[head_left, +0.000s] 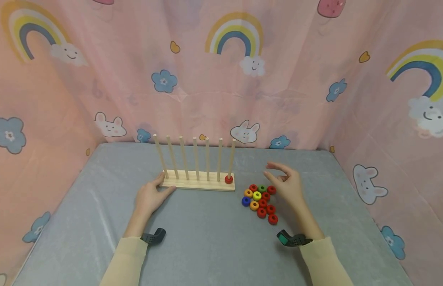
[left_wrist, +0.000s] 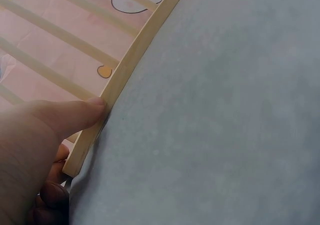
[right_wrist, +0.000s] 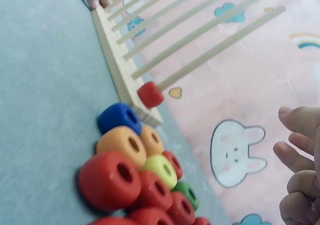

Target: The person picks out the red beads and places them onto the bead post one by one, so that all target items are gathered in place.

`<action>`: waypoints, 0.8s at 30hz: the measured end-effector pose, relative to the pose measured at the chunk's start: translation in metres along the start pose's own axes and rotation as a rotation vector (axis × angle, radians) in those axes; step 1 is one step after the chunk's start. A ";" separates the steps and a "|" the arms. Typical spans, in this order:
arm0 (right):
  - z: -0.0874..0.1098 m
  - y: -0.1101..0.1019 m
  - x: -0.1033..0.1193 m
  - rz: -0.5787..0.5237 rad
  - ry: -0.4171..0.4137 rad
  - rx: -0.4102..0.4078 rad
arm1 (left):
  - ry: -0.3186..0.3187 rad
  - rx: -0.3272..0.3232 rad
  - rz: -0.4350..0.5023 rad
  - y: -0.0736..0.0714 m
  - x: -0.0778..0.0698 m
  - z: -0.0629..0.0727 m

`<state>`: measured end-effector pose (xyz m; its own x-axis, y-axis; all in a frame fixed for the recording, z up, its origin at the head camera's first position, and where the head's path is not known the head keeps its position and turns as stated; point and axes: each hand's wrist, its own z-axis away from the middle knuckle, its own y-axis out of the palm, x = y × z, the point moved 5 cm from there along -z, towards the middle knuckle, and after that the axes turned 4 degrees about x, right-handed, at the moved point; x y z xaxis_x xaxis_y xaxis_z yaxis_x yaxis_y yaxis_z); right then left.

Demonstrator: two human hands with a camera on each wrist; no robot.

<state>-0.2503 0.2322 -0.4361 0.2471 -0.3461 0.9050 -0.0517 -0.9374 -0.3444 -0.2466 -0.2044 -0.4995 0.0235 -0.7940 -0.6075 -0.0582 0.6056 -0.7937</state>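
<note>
A pale wooden peg rack (head_left: 198,183) stands on the table with several upright pegs. One red bead (head_left: 229,179) sits at the foot of its rightmost peg. My left hand (head_left: 149,197) grips the rack's left end, the thumb on the front edge and the fingers round the end, as the left wrist view shows. Right of the rack lies a cluster of beads with holes: several red beads (head_left: 262,213), two orange, a yellow bead (head_left: 257,196), a green bead (head_left: 262,189) and a blue bead (head_left: 246,201). Above and right of them hovers my right hand (head_left: 287,184), fingers loosely bent, holding nothing.
A grey cloth covers the table (head_left: 207,246). Pink patterned curtains (head_left: 214,99) hang behind it and at both sides. Each wrist wears a dark strapped device (head_left: 154,236).
</note>
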 end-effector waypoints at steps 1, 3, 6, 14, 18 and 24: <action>0.002 -0.002 -0.004 0.005 0.007 -0.006 | 0.001 0.001 -0.002 0.000 0.000 0.000; 0.007 -0.004 -0.012 0.012 0.022 -0.018 | 0.002 0.003 -0.006 0.000 0.000 0.000; 0.015 -0.007 -0.026 0.002 0.049 -0.042 | 0.002 0.004 -0.012 0.000 0.000 -0.001; 0.029 -0.006 -0.059 0.005 0.107 -0.080 | -0.001 -0.002 -0.012 0.001 0.003 -0.002; 0.033 -0.009 -0.070 0.018 0.129 -0.097 | 0.002 -0.004 -0.007 0.002 0.004 -0.002; 0.036 -0.011 -0.078 0.081 0.162 -0.090 | 0.002 -0.004 0.003 0.002 0.004 -0.002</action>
<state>-0.2345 0.2707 -0.5123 0.0797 -0.4153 0.9062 -0.1533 -0.9034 -0.4005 -0.2487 -0.2066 -0.5035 0.0214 -0.7924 -0.6097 -0.0624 0.6076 -0.7918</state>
